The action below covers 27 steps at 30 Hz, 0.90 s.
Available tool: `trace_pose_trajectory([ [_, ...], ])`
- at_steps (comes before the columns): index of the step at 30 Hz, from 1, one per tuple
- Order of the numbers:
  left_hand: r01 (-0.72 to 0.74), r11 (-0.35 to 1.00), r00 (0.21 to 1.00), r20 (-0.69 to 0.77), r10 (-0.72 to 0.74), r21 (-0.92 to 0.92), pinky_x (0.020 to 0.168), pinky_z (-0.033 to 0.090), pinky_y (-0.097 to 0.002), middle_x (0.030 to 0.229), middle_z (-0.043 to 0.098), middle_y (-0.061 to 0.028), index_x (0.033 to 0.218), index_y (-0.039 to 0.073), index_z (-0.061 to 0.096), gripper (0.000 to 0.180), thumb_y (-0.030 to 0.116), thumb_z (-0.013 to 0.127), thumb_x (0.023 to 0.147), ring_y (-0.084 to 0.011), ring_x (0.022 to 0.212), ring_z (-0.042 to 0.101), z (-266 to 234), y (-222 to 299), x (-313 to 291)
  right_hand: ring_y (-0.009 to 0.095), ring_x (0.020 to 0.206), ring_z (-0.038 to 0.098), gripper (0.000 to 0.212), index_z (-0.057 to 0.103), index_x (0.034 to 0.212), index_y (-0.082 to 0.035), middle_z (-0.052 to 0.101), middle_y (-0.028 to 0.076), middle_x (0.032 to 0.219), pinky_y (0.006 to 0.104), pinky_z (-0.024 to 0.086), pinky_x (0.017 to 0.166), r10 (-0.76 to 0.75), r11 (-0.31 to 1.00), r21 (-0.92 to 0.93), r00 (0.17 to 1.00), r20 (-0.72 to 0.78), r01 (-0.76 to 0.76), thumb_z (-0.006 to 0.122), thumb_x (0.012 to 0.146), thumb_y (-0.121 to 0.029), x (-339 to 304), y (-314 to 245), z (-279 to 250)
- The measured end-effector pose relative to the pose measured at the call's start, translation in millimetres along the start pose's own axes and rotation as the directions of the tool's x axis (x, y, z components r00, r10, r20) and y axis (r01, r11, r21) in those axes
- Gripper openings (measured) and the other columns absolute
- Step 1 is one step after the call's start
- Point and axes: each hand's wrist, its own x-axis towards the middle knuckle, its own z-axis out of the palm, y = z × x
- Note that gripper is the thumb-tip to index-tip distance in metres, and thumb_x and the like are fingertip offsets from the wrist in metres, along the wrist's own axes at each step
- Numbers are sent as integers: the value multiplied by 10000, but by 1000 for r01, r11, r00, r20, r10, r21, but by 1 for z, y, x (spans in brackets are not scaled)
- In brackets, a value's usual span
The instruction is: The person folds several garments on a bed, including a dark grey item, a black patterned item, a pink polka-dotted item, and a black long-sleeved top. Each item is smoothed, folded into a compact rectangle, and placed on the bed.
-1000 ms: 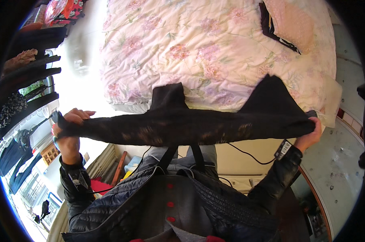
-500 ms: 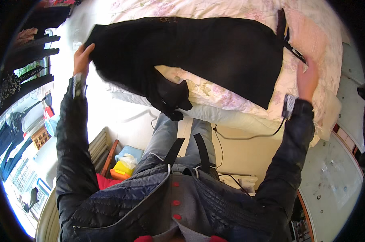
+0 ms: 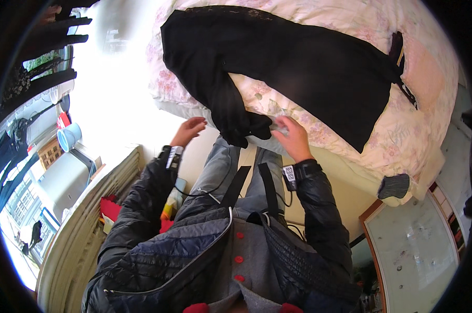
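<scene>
A black garment point(image 3: 298, 68) lies spread over the flowered bed cover. Its broad part reaches to the right, and a narrower, bunched part point(image 3: 236, 117) hangs at the bed's near edge. My right hand point(image 3: 294, 138) is just right of that bunched end, fingers apart, nothing held. Whether its fingertips touch the cloth I cannot tell. Left of the bunched end, my left hand point(image 3: 189, 131) is in the air with fingers loosely stretched out, holding nothing. At the garment's right end lies a dark strap-like piece point(image 3: 407, 94).
The flowered bed cover point(image 3: 390, 151) spreads beneath the garment, with a dark grey folded cloth point(image 3: 394, 187) at its near right corner. A ribbed radiator point(image 3: 85, 250) stands at left, near a light blue bucket point(image 3: 69, 136). A glass-topped table point(image 3: 408, 240) is at right.
Both hands have let go and moved inward toward my body. The garment's left end, held up before, now rests on the bed. The dark grey cloth has come into sight.
</scene>
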Motion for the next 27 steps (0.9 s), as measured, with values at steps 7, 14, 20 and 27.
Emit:
trace_pose_trajectory([
  [7,-65,977,990,112,89,-201,783,501,-292,937,714,-60,1098,-10,689,357,260,757,876,-148,846,650,87,-17,21,396,926,620,349,683,1082,-36,658,221,964,439,500,830,128,991,-8,947,295,-131,730,767,-178,6,2,55],
  [14,-182,978,955,218,201,-105,805,515,-293,857,697,-67,973,-24,685,195,123,714,848,-137,824,662,70,12,-60,83,874,574,276,652,1109,49,657,-10,963,265,479,798,231,761,512,904,359,-398,624,898,-126,-37,-13,30],
  [20,-235,969,964,109,243,-81,857,529,-311,912,682,-83,1128,-44,620,303,88,691,865,-181,897,666,76,13,-126,82,939,587,281,618,1185,24,656,4,1057,256,482,860,131,659,630,888,440,-410,601,946,-122,-58,-11,58],
  [27,-343,668,869,-47,492,661,831,468,-453,783,642,-188,882,20,629,156,140,677,795,-354,819,637,97,1,-188,106,982,609,275,598,1203,25,664,17,1088,285,496,907,-43,639,701,894,445,-318,559,964,-104,-87,2,89],
])
